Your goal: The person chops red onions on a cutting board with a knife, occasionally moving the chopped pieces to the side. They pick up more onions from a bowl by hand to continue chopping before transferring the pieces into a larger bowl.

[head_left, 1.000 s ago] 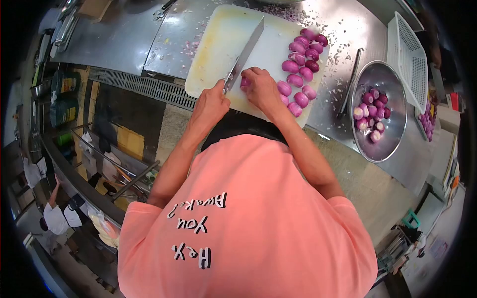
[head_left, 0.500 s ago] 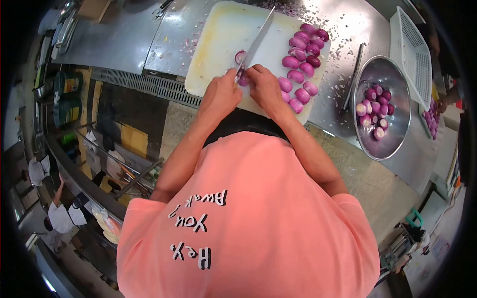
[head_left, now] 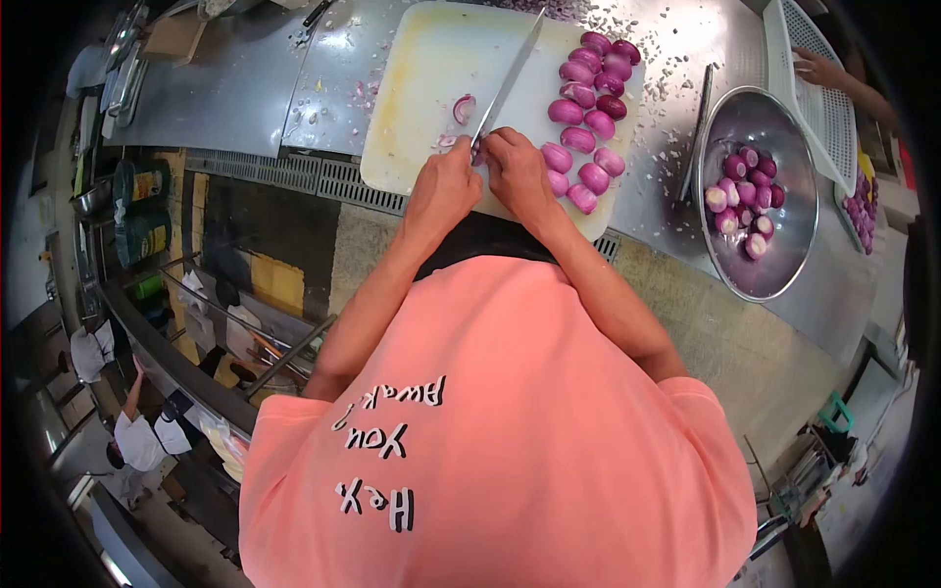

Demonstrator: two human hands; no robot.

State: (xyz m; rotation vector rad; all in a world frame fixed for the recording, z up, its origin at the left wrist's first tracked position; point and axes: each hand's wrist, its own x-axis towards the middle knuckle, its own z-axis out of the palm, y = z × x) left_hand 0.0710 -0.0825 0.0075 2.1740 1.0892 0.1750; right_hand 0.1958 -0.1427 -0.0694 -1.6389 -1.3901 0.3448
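My left hand is closed around the handle of a knife, its long blade angled away over the white cutting board. Close beside the blade, my right hand has its fingers curled onto a red onion, mostly hidden between the hands. A cut onion slice lies left of the blade, with a smaller pale piece nearer my left hand. Several peeled red onions sit in rows along the board's right side.
A steel bowl holding several red onions stands to the right, beside a dark-edged metal bar. Skin scraps litter the steel counter. Another person's hand reaches over a white plastic basket. More onions lie at far right.
The knife and both hands stay together at the board's near edge. A small pale piece now shows left of the blade. The other person's hand has come over the white basket. The view has shifted slightly.
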